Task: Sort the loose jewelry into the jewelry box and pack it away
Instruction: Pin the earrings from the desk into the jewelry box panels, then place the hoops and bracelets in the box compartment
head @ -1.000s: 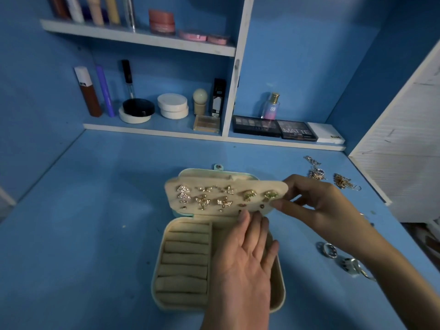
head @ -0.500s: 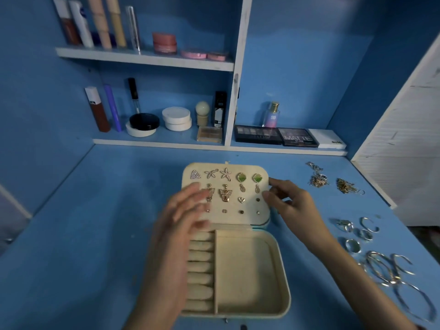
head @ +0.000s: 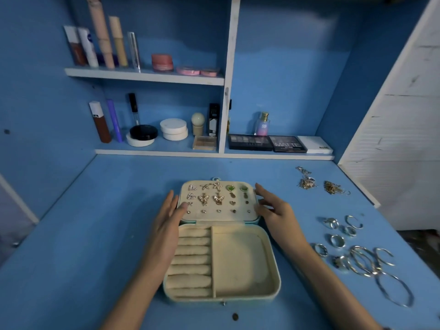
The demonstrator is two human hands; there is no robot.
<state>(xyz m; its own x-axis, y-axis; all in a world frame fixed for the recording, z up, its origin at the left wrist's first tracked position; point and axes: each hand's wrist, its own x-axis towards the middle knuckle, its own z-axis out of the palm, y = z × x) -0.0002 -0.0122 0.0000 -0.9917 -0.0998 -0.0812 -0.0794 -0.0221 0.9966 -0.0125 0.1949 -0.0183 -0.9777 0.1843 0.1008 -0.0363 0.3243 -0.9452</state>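
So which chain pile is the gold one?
The right pile: it is yellowish gold. The left pile beside it looks silver.

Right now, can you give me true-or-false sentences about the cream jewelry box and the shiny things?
1. The cream jewelry box lies open. True.
2. The silver rings sit in its large compartment. False: that compartment is empty; the rings lie on the blue table, right of the box.
3. The lid panel carries pinned earrings. True.
4. The right hand holds the gold chain. False: it touches the panel's right edge; the chain lies on the table.
5. The left hand is at the panel's left edge. True.
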